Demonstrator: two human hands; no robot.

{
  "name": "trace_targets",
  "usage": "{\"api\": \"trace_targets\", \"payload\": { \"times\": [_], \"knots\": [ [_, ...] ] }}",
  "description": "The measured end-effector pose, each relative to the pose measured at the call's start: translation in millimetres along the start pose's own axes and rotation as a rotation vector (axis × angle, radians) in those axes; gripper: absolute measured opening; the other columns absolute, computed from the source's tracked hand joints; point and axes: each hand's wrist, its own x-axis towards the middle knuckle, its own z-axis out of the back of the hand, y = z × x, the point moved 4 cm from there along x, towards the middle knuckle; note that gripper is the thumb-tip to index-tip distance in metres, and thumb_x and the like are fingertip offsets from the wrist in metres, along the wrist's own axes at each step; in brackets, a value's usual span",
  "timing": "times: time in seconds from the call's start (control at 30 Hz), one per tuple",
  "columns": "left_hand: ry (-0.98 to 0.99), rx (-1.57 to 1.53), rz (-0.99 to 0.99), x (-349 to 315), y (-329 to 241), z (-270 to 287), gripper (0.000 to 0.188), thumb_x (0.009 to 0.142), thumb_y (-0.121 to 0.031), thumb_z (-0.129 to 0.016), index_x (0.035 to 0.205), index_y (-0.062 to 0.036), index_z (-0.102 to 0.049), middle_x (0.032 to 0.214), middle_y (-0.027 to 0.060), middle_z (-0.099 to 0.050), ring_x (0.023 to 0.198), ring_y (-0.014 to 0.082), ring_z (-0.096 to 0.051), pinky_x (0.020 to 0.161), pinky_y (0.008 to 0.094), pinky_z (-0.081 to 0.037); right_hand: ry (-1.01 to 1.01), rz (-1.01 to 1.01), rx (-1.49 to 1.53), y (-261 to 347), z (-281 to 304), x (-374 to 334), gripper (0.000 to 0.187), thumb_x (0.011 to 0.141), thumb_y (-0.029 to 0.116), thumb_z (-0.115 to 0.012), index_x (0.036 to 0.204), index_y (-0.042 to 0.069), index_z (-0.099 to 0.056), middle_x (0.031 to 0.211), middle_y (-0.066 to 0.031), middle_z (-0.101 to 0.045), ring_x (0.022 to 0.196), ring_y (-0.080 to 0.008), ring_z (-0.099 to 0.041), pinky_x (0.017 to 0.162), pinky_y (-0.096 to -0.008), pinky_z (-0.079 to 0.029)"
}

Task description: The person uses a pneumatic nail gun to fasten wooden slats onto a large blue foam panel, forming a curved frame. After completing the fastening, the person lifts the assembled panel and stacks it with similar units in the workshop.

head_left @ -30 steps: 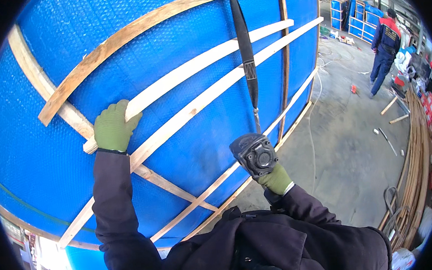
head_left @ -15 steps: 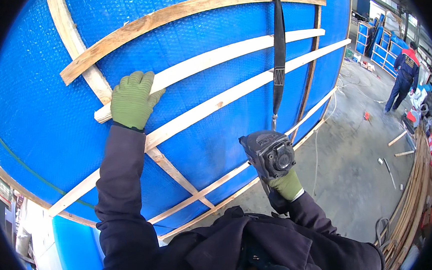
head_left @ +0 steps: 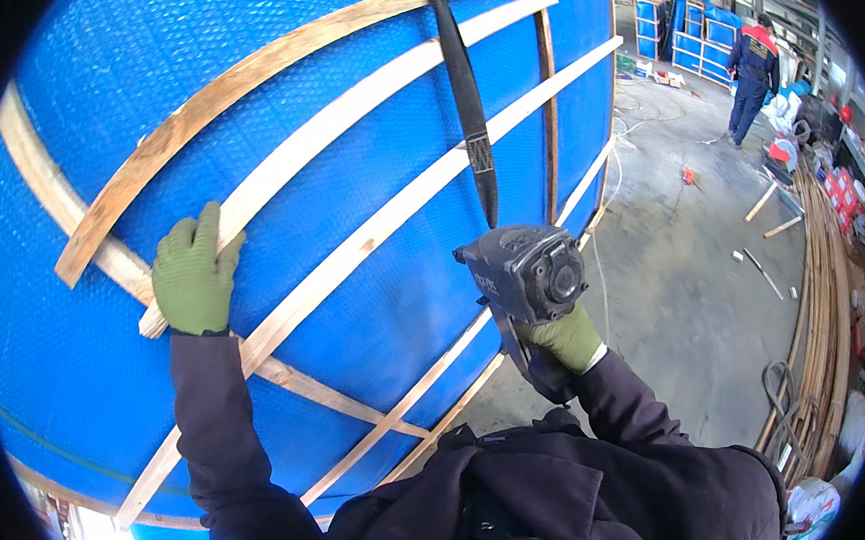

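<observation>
My left hand (head_left: 193, 277), in a green glove, is closed around the lower left end of a pale wooden slat (head_left: 329, 110). That slat lies across a big panel wrapped in blue bubble film (head_left: 375, 304). My right hand (head_left: 566, 339), gloved in green too, grips a black nail gun (head_left: 525, 272) in front of the panel's lower right part. The glove's fingers are partly hidden behind the tool. Above the held slat runs a darker wooden slat (head_left: 268, 63); below it is another pale slat (head_left: 375, 236). An upright batten (head_left: 72, 200) passes beneath their left ends.
A black strap (head_left: 468, 107) hangs down over the panel. Long thin wooden strips (head_left: 825, 313) lie along the floor at right, near piled bags and boxes. Farther back, a person in dark blue workwear (head_left: 752, 72) stands near blue wrapped panels (head_left: 703, 45). A pale hose (head_left: 601, 268) trails across the floor.
My view has turned to the right, so the panel and background sit farther left in the picture. My left hand keeps its hold on the slat, and my right keeps the nail gun.
</observation>
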Motion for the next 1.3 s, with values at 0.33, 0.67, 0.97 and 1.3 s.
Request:
{"api": "trace_targets", "payload": {
  "times": [0.33, 0.67, 0.97, 1.3],
  "knots": [
    [0.029, -0.046, -0.007, 11, 2, 6, 0.063, 0.091, -0.027, -0.091, 0.149, -0.0073, -0.074, 0.126, 0.0193, -0.074, 0.109, 0.0385, -0.071, 0.093, 0.0498, -0.059, -0.227, -0.136, 0.224, -13, 105, 62, 0.013, 0.087, 0.009, -0.083, 0.097, 0.004, -0.076, 0.086, -0.0052, -0.074, 0.078, -0.0169, -0.070, 0.069, -0.0363, -0.055],
    [0.069, 0.039, -0.034, 17, 3, -3, 0.068, 0.094, -0.027, -0.090, 0.155, -0.0056, -0.070, 0.127, 0.0225, -0.073, 0.113, 0.0413, -0.070, 0.098, 0.0512, -0.057, -0.363, -0.070, 0.628, -34, 233, 166, 0.038, 0.094, 0.017, -0.084, 0.128, 0.003, -0.075, 0.096, -0.0047, -0.072, 0.079, -0.0199, -0.070, 0.071, -0.0371, -0.056],
    [0.137, 0.090, 0.088, 2, 1, -15, 0.070, 0.097, -0.034, -0.087, 0.159, -0.0088, -0.067, 0.133, 0.0221, -0.071, 0.119, 0.0412, -0.068, 0.104, 0.0518, -0.055, -0.389, 0.160, 0.756, -23, 304, 249, 0.035, 0.096, 0.010, -0.083, 0.129, 0.001, -0.075, 0.109, -0.0059, -0.075, 0.079, -0.0185, -0.066, 0.070, -0.0372, -0.053],
    [0.207, 0.143, 0.165, -17, -7, -22, 0.068, 0.103, -0.035, -0.082, 0.163, -0.0100, -0.064, 0.149, 0.0269, -0.066, 0.135, 0.0454, -0.064, 0.116, 0.0537, -0.050, -0.431, 0.177, 0.824, -47, 350, 348, 0.031, 0.099, 0.012, -0.082, 0.128, 0.001, -0.077, 0.111, -0.0072, -0.080, 0.080, -0.0184, -0.072, 0.069, -0.0360, -0.058]
  ]
}}
